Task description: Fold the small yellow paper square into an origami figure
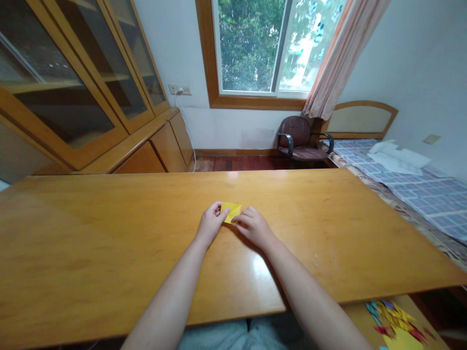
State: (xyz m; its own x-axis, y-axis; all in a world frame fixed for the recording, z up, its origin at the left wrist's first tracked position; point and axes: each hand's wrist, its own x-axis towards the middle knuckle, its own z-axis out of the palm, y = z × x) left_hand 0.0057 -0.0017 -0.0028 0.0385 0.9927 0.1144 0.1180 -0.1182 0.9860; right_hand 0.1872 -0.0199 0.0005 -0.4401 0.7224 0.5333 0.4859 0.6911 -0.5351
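Note:
A small piece of yellow paper (229, 210) with a crease across it is held just above the middle of the table. On its left side my left hand (212, 221) pinches it, thumb on top and fingers behind. My right hand (253, 225) has its fingertips closed at the paper's lower right edge. Part of the paper is hidden behind the fingers.
The long wooden table (109, 243) spreads around both hands. At the lower right, a lower surface carries several coloured paper pieces (397, 318). Beyond stand a glass-door cabinet (120, 126), an armchair (297, 138) and a bed (419, 189).

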